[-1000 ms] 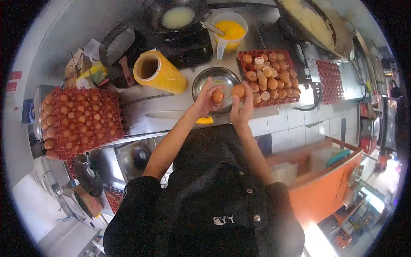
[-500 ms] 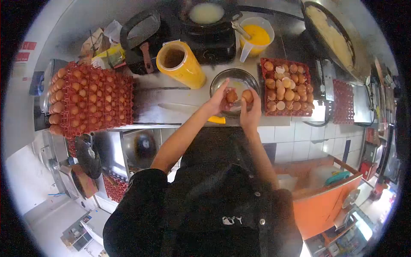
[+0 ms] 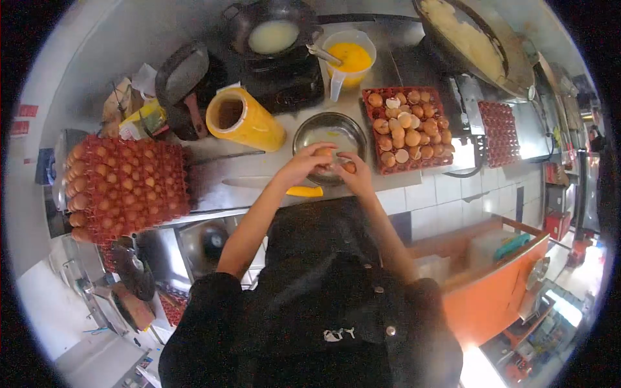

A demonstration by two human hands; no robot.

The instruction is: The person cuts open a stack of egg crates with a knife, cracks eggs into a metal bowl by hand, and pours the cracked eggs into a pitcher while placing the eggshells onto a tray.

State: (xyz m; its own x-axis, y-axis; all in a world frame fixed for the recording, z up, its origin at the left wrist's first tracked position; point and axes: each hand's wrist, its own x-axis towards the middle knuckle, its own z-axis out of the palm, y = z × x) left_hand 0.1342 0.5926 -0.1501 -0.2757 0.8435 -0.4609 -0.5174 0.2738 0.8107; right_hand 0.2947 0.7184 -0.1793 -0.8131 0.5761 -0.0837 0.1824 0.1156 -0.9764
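Over the near part of a metal bowl (image 3: pixel 330 120), my left hand (image 3: pixel 304 164) is closed round a brown egg (image 3: pixel 325 152). My right hand (image 3: pixel 356 178) holds another brown egg (image 3: pixel 349 167), and the fingers of both hands nearly meet. Whether either shell is cracked is too small to tell. A little clear liquid shows in the bowl. To its right sits a red tray (image 3: pixel 381 169) of brown eggs and empty shells. A knife with a yellow handle (image 3: pixel 305 191) lies just below the bowl.
Stacked egg trays (image 3: pixel 139 187) stand at the left. A yellow roll (image 3: pixel 259 126) lies beside the bowl. Behind are a jug of yellow liquid (image 3: pixel 350 58), a wok (image 3: pixel 239 39) and a large pan (image 3: pixel 462 39). Another red tray (image 3: pixel 499 132) is at the right.
My hands have come closer together over the bowl, bringing the two eggs near each other. The whole view has shifted, so the counter's things appear further left and slightly lower than half a second ago.
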